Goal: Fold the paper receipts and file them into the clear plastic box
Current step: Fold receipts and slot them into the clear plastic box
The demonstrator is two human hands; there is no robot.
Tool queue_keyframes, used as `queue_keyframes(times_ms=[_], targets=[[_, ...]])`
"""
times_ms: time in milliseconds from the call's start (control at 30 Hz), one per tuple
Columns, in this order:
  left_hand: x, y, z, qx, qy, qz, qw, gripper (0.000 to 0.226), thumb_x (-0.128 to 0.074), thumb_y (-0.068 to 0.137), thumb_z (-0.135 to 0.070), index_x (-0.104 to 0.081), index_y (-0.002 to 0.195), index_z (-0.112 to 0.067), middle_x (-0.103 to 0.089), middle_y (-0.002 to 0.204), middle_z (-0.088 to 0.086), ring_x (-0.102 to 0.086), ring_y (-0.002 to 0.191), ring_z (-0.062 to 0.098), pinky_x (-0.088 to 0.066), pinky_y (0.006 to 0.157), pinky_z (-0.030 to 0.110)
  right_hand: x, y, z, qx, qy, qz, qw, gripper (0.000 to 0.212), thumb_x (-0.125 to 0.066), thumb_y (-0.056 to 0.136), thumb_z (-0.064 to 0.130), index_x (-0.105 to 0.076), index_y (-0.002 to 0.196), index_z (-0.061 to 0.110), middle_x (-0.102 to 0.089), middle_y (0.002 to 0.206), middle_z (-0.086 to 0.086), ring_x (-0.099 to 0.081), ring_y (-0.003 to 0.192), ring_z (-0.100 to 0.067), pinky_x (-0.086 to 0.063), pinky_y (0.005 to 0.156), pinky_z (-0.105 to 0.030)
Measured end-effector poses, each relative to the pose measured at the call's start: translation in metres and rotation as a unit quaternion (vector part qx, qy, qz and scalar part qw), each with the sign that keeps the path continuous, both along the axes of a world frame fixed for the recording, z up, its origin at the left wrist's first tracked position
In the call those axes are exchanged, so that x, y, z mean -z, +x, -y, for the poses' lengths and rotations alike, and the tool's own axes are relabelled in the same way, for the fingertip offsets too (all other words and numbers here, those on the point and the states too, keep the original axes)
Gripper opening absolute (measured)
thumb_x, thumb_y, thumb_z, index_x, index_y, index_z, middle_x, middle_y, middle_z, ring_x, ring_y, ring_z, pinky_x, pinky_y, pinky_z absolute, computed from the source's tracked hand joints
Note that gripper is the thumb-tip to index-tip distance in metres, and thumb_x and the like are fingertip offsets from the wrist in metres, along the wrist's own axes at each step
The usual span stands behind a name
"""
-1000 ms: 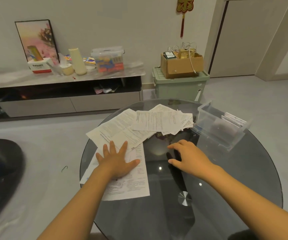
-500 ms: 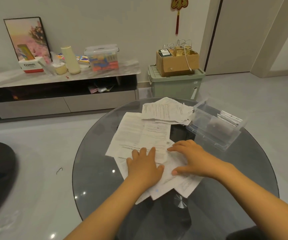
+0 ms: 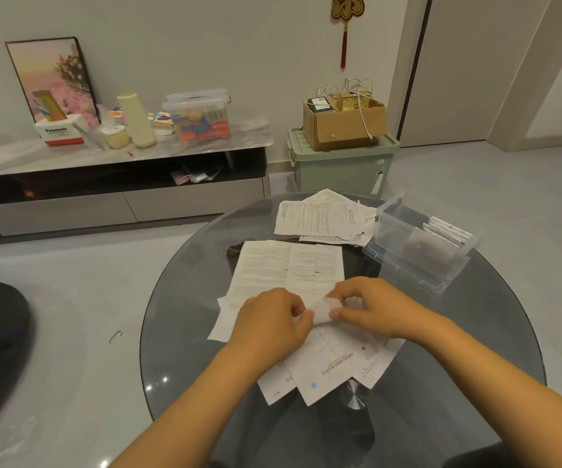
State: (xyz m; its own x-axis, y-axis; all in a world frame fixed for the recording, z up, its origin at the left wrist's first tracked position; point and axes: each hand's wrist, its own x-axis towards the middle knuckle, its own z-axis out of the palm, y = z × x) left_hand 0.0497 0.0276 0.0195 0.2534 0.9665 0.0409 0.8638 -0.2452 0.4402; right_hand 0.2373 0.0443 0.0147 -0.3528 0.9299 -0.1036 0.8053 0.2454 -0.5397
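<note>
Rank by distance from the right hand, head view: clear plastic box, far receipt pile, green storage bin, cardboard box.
From the right hand, nearest first:
1. clear plastic box, on the table's right, just beyond the hand.
2. far receipt pile, at the table's back edge, left of the box.
3. green storage bin, on the floor behind the table.
4. cardboard box, stacked on the bin.

Glass table point(image 3: 185, 319) bare left; clear box point(image 3: 418, 251) blocks far-right.
</note>
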Motion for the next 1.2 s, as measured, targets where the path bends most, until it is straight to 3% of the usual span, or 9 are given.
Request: queue_keyframes(times_ms=[100,167,300,500,633,767,833,933,1200], targets=[[-0.013,-0.013,0.001,-0.029,0.018,0.036,0.999,0.014,-0.055,0.088,-0.042,-0.063,0.086,-0.03,-0.06,0.082,-0.016,-0.058,0.082,0.008,-0.04,0.065,0.023,-0.004,0.003,-0.001,0.023,-0.059,-0.072,0.995,0.024,-0.053,0.092,0.029,-0.06,0.09,0.006,-0.062,0.085,-0.002,-0.056,0.077,-0.019,-0.045,0.076,-0.033],[-0.018,-0.02,0.0,-0.032,0.061,0.048,0.996,0.013,-0.056,0.087,-0.041,-0.062,0.093,-0.031,-0.06,0.089,-0.019,-0.055,0.083,0.005,-0.037,0.068,0.021,-0.005,0.004,-0.001,0.054,-0.088,-0.137,0.985,0.023,-0.048,0.094,0.031,-0.06,0.094,0.011,-0.066,0.093,-0.001,-0.061,0.085,-0.021,-0.048,0.081,-0.035],[-0.015,-0.024,-0.006,-0.007,0.145,0.049,0.988,0.03,-0.058,0.088,-0.037,-0.059,0.116,-0.029,-0.059,0.112,-0.014,-0.053,0.101,0.008,-0.033,0.091,0.024,-0.006,0.001,-0.002,0.132,-0.072,-0.159,0.976,0.028,-0.04,0.097,0.035,-0.054,0.103,0.011,-0.064,0.106,-0.009,-0.061,0.1,-0.027,-0.049,0.084,-0.041],[0.011,-0.024,-0.026,0.04,0.211,-0.028,0.976,0.05,-0.063,0.08,-0.033,-0.056,0.128,-0.021,-0.047,0.136,0.006,-0.031,0.125,0.022,-0.005,0.109,0.038,0.006,-0.001,-0.01,0.244,0.011,-0.111,0.963,0.019,-0.039,0.099,0.028,-0.047,0.096,0.012,-0.055,0.085,-0.003,-0.049,0.074,-0.017,-0.034,0.055,-0.024],[0.02,-0.017,-0.031,0.069,0.203,-0.041,0.976,0.042,-0.073,0.074,-0.024,-0.066,0.115,-0.018,-0.044,0.142,0.013,-0.029,0.126,0.025,-0.005,0.11,0.048,0.009,0.003,-0.015,0.298,0.027,-0.131,0.945,0.013,-0.041,0.099,0.026,-0.045,0.101,0.014,-0.052,0.094,0.0,-0.048,0.082,-0.017,-0.031,0.054,-0.023],[0.02,-0.004,-0.025,0.094,0.197,-0.032,0.975,0.034,-0.058,0.082,-0.027,-0.066,0.115,-0.023,-0.045,0.142,0.008,-0.041,0.127,0.028,-0.014,0.111,0.055,0.005,0.006,-0.02,0.336,0.02,-0.179,0.924,0.015,-0.039,0.099,0.026,-0.044,0.098,0.012,-0.053,0.096,-0.002,-0.052,0.084,-0.022,-0.045,0.07,-0.037],[0.017,0.001,-0.022,0.113,0.167,-0.035,0.979,0.038,-0.051,0.09,-0.029,-0.057,0.128,-0.026,-0.035,0.15,0.003,-0.033,0.135,0.024,-0.004,0.115,0.048,0.004,0.006,-0.022,0.345,0.003,-0.19,0.919,0.017,-0.039,0.099,0.026,-0.044,0.098,0.01,-0.055,0.096,-0.005,-0.057,0.088,-0.027,-0.051,0.078,-0.046],[0.025,0.003,-0.019,0.141,0.103,-0.093,0.98,0.05,-0.037,0.099,-0.036,-0.025,0.147,-0.034,-0.004,0.159,-0.007,-0.005,0.144,0.013,0.01,0.116,0.04,0.007,0.005,-0.022,0.35,-0.016,-0.16,0.923,0.019,-0.038,0.099,0.022,-0.044,0.109,0.007,-0.054,0.1,-0.007,-0.054,0.088,-0.024,-0.044,0.07,-0.034],[0.045,0.016,-0.015,0.132,0.03,-0.113,0.984,0.065,-0.025,0.098,-0.052,0.017,0.145,-0.04,0.046,0.144,-0.004,0.045,0.13,0.015,0.02,0.114,0.043,0.019,0.01,-0.026,0.416,-0.052,-0.2,0.886,0.026,-0.037,0.099,0.017,-0.042,0.119,0.001,-0.053,0.103,-0.01,-0.049,0.088,-0.023,-0.036,0.07,-0.03]])
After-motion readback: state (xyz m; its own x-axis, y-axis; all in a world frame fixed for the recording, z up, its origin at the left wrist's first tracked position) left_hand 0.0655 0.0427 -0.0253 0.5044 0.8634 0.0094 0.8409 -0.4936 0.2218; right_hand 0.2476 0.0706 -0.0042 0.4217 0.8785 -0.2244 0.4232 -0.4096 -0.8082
